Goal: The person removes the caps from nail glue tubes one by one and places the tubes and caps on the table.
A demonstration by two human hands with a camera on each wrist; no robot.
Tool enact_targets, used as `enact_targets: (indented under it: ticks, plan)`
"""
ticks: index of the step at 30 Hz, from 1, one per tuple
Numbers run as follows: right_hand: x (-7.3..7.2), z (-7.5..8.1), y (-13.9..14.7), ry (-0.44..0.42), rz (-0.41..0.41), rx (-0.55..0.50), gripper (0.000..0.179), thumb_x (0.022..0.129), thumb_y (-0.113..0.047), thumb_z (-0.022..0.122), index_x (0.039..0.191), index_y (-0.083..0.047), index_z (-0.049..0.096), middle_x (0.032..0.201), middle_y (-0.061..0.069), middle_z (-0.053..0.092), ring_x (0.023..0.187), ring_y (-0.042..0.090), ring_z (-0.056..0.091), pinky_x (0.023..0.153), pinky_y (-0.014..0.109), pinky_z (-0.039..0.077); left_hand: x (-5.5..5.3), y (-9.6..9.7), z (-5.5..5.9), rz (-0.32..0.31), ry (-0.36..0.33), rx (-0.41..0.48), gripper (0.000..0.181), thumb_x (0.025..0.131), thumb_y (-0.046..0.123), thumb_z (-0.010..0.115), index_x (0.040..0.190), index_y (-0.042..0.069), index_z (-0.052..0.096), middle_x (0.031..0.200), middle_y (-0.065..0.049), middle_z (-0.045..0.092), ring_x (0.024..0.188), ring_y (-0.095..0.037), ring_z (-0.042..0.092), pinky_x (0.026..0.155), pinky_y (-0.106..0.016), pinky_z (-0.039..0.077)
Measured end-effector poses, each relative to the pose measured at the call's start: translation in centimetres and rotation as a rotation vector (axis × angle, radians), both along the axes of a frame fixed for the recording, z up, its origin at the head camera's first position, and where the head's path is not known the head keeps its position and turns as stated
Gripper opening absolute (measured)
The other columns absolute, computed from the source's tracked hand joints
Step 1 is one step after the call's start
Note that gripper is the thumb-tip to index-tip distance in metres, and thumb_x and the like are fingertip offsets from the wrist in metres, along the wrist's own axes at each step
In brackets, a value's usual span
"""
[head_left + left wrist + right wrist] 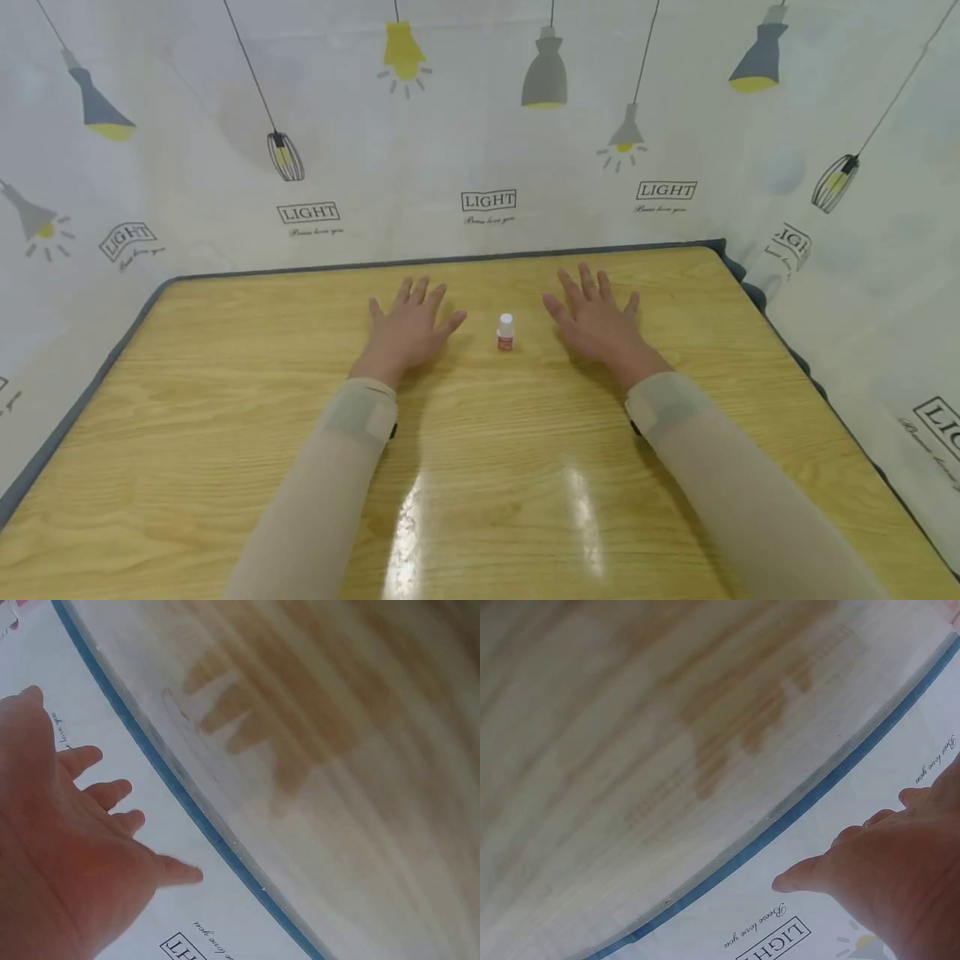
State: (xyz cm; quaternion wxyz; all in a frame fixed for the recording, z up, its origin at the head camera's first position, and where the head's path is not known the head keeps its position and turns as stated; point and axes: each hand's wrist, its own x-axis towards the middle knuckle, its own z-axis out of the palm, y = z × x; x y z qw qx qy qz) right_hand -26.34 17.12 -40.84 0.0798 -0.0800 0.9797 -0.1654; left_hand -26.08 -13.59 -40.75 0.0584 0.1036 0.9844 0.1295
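Observation:
A small white-capped bottle (506, 332) with a red label stands upright near the far middle of the wooden table (495, 433). To its left, my left hand (407, 332) is held palm down with fingers spread, its thumb pointing toward the bottle but apart from it. On the other side, my right hand (600, 323) is likewise palm down, fingers spread, also apart from the bottle. Neither hand holds anything. The left wrist view shows the left hand (82, 840) with straight fingers above its reflection; the right wrist view shows the right hand (892, 862) similarly. The bottle is seen in neither wrist view.
A white curtain (405, 225) printed with lamps and "LIGHT" lettering borders the table at the back and both sides. Dark blue edging (315, 268) runs along the table's rim. Light-coloured sleeves (315, 492) cover both forearms. Bright glare lies on the near tabletop.

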Motion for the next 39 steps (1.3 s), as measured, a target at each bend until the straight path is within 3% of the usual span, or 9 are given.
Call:
enact_targets:
  ticks: [4, 8, 12, 15, 18, 21, 26, 32, 39]
  plan:
    - [0.1, 0.2, -0.1, -0.016, 0.009, -0.052, 0.089, 0.101, -0.081, 0.002, 0.173, -0.028, 0.0, 0.179, 0.008, -0.014, 0.166, 0.042, -0.011, 0.12, 0.082, -0.011, -0.2, 0.4, -0.1, -0.084, 0.001, 0.113, 0.081, 0.107, 0.071, 0.037, 0.17, 0.021, 0.029, 0.179, -0.011, 0.019, 0.168, -0.035, 0.007, 0.126, -0.078, 0.008]
    - [0.1, 0.1, -0.1, -0.018, 0.048, -0.161, 0.086, 0.105, -0.077, 0.011, 0.173, -0.025, 0.006, 0.181, 0.012, -0.003, 0.167, 0.042, -0.003, 0.125, 0.079, -0.005, -0.2, 1.0, -0.3, -0.187, -0.016, 0.212, 0.073, 0.106, 0.066, 0.049, 0.165, 0.024, 0.041, 0.176, -0.009, 0.028, 0.167, -0.034, 0.014, 0.132, -0.066, 0.013]
    - [0.0, 0.1, 0.2, 0.02, 0.124, -0.279, 0.081, 0.109, -0.069, 0.033, 0.171, -0.02, 0.021, 0.178, 0.014, 0.019, 0.165, 0.041, 0.017, 0.131, 0.068, 0.012, -0.2, 1.9, -0.2, -0.249, -0.018, 0.301, 0.068, 0.102, 0.063, 0.061, 0.158, 0.024, 0.053, 0.171, -0.007, 0.041, 0.164, -0.033, 0.025, 0.133, -0.056, 0.021]
    - [-0.2, 0.2, 0.2, 0.055, 0.161, -0.339, 0.076, 0.107, -0.064, 0.05, 0.167, -0.019, 0.036, 0.171, 0.013, 0.038, 0.155, 0.039, 0.04, 0.126, 0.063, 0.032, -0.1, 2.4, -0.1, -0.267, -0.017, 0.361, 0.065, 0.1, 0.057, 0.069, 0.154, 0.021, 0.059, 0.163, -0.007, 0.052, 0.158, -0.032, 0.039, 0.131, -0.054, 0.027]
    - [-0.3, 0.3, 0.2, 0.072, 0.185, -0.385, 0.069, 0.106, -0.057, 0.059, 0.16, -0.017, 0.048, 0.156, 0.013, 0.056, 0.135, 0.035, 0.059, 0.112, 0.059, 0.048, -0.3, 2.7, -0.2, -0.263, -0.028, 0.415, 0.061, 0.098, 0.05, 0.075, 0.149, 0.02, 0.063, 0.147, -0.006, 0.067, 0.142, -0.029, 0.055, 0.125, -0.051, 0.039]
    - [-0.4, 0.3, -0.1, 0.078, 0.205, -0.424, 0.06, 0.105, -0.048, 0.066, 0.155, -0.016, 0.056, 0.14, 0.014, 0.066, 0.116, 0.031, 0.065, 0.098, 0.052, 0.055, -0.5, 2.8, -0.5, -0.243, -0.063, 0.466, 0.056, 0.096, 0.042, 0.08, 0.145, 0.018, 0.068, 0.123, -0.005, 0.075, 0.117, -0.024, 0.066, 0.107, -0.046, 0.053]
    - [-0.4, 0.3, -0.9, 0.107, 0.274, -0.438, 0.054, 0.102, -0.037, 0.074, 0.149, -0.013, 0.063, 0.125, 0.014, 0.071, 0.1, 0.026, 0.066, 0.087, 0.043, 0.056, -0.4, 2.8, -0.6, -0.189, -0.178, 0.516, 0.051, 0.094, 0.038, 0.084, 0.14, 0.02, 0.071, 0.098, -0.003, 0.07, 0.086, -0.018, 0.058, 0.074, -0.034, 0.052]
    - [-0.3, 0.3, -1.7, 0.155, 0.349, -0.415, 0.052, 0.098, -0.033, 0.078, 0.144, -0.01, 0.067, 0.111, 0.009, 0.071, 0.088, 0.021, 0.063, 0.078, 0.036, 0.053, -0.3, 3.2, -0.8, -0.176, -0.201, 0.553, 0.052, 0.094, 0.039, 0.084, 0.14, 0.02, 0.071, 0.091, -0.001, 0.068, 0.078, -0.014, 0.052, 0.067, -0.028, 0.044]
    - [-0.2, 0.0, -2.1, 0.057, 0.339, -0.41, 0.045, 0.097, -0.033, 0.081, 0.138, -0.016, 0.072, 0.1, 0.004, 0.066, 0.083, 0.02, 0.057, 0.073, 0.035, 0.05, -0.3, 3.1, -0.3, -0.12, -0.166, 0.728, 0.049, 0.094, 0.039, 0.083, 0.139, 0.022, 0.073, 0.093, -0.001, 0.061, 0.085, -0.018, 0.048, 0.069, -0.031, 0.041]
